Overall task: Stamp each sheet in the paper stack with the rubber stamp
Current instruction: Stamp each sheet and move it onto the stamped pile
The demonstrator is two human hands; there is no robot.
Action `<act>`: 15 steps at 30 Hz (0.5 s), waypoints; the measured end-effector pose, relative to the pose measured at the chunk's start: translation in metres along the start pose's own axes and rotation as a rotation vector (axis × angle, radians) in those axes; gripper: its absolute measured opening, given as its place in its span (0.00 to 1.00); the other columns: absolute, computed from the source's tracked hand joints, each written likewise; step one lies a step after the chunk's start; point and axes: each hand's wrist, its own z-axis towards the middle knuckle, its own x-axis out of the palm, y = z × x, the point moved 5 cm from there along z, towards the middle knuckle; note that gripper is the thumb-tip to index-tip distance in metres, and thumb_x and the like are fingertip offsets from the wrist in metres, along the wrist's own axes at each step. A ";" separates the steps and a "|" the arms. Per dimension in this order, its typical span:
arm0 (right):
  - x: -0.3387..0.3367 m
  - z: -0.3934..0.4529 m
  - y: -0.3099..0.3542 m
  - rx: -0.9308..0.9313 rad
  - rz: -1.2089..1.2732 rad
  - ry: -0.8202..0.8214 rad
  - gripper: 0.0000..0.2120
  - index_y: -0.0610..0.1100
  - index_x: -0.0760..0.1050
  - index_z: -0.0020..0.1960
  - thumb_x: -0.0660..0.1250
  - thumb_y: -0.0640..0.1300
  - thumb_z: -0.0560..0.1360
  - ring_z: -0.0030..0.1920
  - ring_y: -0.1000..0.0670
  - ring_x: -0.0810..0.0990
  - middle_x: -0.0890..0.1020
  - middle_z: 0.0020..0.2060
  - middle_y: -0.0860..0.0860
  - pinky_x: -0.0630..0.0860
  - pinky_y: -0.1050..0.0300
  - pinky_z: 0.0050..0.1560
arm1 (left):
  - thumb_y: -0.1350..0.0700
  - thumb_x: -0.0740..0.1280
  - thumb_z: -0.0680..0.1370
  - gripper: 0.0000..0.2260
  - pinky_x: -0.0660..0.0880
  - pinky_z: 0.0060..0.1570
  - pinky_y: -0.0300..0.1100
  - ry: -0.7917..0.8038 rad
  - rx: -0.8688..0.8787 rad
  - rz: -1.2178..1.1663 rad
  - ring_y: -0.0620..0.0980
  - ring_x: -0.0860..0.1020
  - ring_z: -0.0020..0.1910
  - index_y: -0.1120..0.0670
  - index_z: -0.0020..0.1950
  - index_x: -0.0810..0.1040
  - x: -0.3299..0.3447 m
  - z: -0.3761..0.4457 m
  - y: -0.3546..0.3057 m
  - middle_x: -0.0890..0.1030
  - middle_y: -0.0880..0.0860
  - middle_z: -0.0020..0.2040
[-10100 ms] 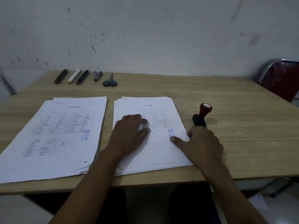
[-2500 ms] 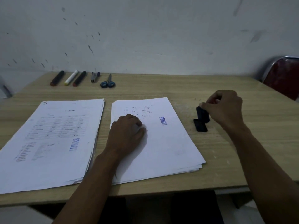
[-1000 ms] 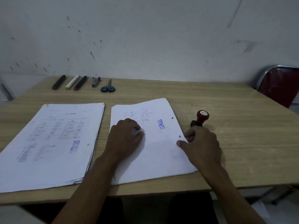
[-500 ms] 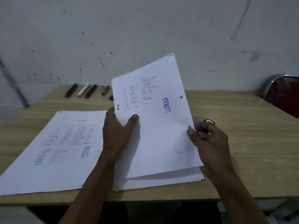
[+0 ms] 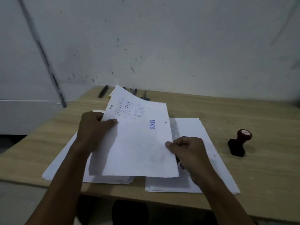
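A: Hands?
B: Left hand (image 5: 95, 127) and right hand (image 5: 186, 150) pinch stamped sheet (image 5: 138, 143) by its side edges, lifted over left pile (image 5: 65, 161).
A: Stamp?
B: Rubber stamp (image 5: 239, 142) stands on table (image 5: 251, 114), right of right stack (image 5: 203, 143). Untouched.

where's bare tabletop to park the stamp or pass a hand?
Bare wood: the strip between the right stack and the rubber stamp, the table right of the stamp, and behind both piles toward the wall. Crowded: the far edge near the markers, and the middle, where both hands hold the stamped sheet.
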 end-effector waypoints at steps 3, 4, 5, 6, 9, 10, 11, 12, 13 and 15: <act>0.042 -0.001 0.004 -0.026 -0.247 0.068 0.09 0.43 0.82 0.35 0.75 0.46 0.71 0.32 0.54 0.82 0.84 0.30 0.52 0.79 0.56 0.33 | 0.54 0.76 0.69 0.08 0.67 0.30 0.40 -0.052 0.062 0.265 0.49 0.76 0.31 0.57 0.34 0.81 -0.035 0.012 0.019 0.79 0.52 0.31; 0.055 -0.001 0.004 -0.040 -0.328 0.078 0.09 0.44 0.82 0.35 0.75 0.48 0.70 0.33 0.54 0.82 0.83 0.30 0.54 0.80 0.55 0.37 | 0.54 0.76 0.68 0.10 0.65 0.30 0.40 -0.055 0.064 0.315 0.50 0.75 0.31 0.58 0.34 0.80 -0.042 0.016 0.026 0.78 0.53 0.30; 0.066 -0.002 0.006 -0.056 -0.404 0.084 0.09 0.44 0.82 0.35 0.74 0.49 0.70 0.34 0.55 0.82 0.83 0.30 0.54 0.79 0.56 0.38 | 0.54 0.77 0.68 0.10 0.65 0.30 0.41 -0.057 0.063 0.358 0.51 0.75 0.32 0.59 0.34 0.80 -0.046 0.020 0.033 0.78 0.54 0.31; 0.075 -0.003 0.008 -0.073 -0.477 0.087 0.09 0.44 0.81 0.36 0.73 0.49 0.70 0.34 0.55 0.81 0.82 0.30 0.55 0.78 0.58 0.38 | 0.55 0.77 0.68 0.10 0.65 0.31 0.42 -0.058 0.058 0.399 0.52 0.75 0.33 0.59 0.34 0.80 -0.049 0.023 0.038 0.78 0.55 0.32; 0.093 -0.008 0.015 -0.113 -0.653 0.072 0.09 0.46 0.78 0.39 0.70 0.52 0.72 0.37 0.54 0.80 0.80 0.34 0.55 0.76 0.60 0.39 | 0.54 0.76 0.68 0.12 0.66 0.36 0.44 -0.048 0.046 0.504 0.56 0.75 0.38 0.55 0.33 0.75 -0.051 0.034 0.052 0.78 0.54 0.35; 0.097 -0.009 0.016 -0.120 -0.692 0.074 0.09 0.47 0.76 0.40 0.70 0.52 0.73 0.39 0.53 0.81 0.80 0.36 0.55 0.76 0.59 0.40 | 0.53 0.76 0.69 0.12 0.67 0.38 0.44 -0.042 0.032 0.527 0.57 0.76 0.40 0.53 0.34 0.74 -0.051 0.036 0.055 0.78 0.54 0.37; 0.100 -0.009 0.018 -0.123 -0.725 0.079 0.09 0.48 0.75 0.41 0.69 0.53 0.73 0.41 0.51 0.81 0.80 0.38 0.54 0.76 0.59 0.41 | 0.52 0.76 0.69 0.12 0.68 0.39 0.45 -0.037 0.020 0.545 0.57 0.76 0.43 0.52 0.35 0.74 -0.051 0.038 0.060 0.78 0.55 0.40; 0.102 -0.010 0.020 -0.125 -0.752 0.085 0.09 0.49 0.75 0.43 0.68 0.54 0.74 0.43 0.51 0.81 0.80 0.40 0.53 0.76 0.58 0.43 | 0.50 0.75 0.69 0.11 0.68 0.41 0.46 -0.035 0.011 0.564 0.59 0.77 0.46 0.52 0.37 0.74 -0.052 0.040 0.064 0.78 0.55 0.42; 0.103 -0.010 0.021 -0.132 -0.772 0.086 0.10 0.49 0.74 0.45 0.68 0.56 0.74 0.44 0.50 0.81 0.80 0.42 0.53 0.76 0.58 0.44 | 0.49 0.75 0.69 0.11 0.69 0.42 0.46 -0.039 0.000 0.583 0.60 0.77 0.48 0.53 0.40 0.76 -0.053 0.040 0.066 0.79 0.56 0.44; 0.103 -0.010 0.023 -0.152 -0.800 0.080 0.13 0.50 0.73 0.49 0.67 0.59 0.74 0.47 0.50 0.80 0.80 0.46 0.53 0.75 0.57 0.46 | 0.48 0.74 0.70 0.15 0.73 0.49 0.49 -0.063 -0.034 0.610 0.61 0.77 0.55 0.55 0.51 0.79 -0.054 0.040 0.070 0.80 0.58 0.53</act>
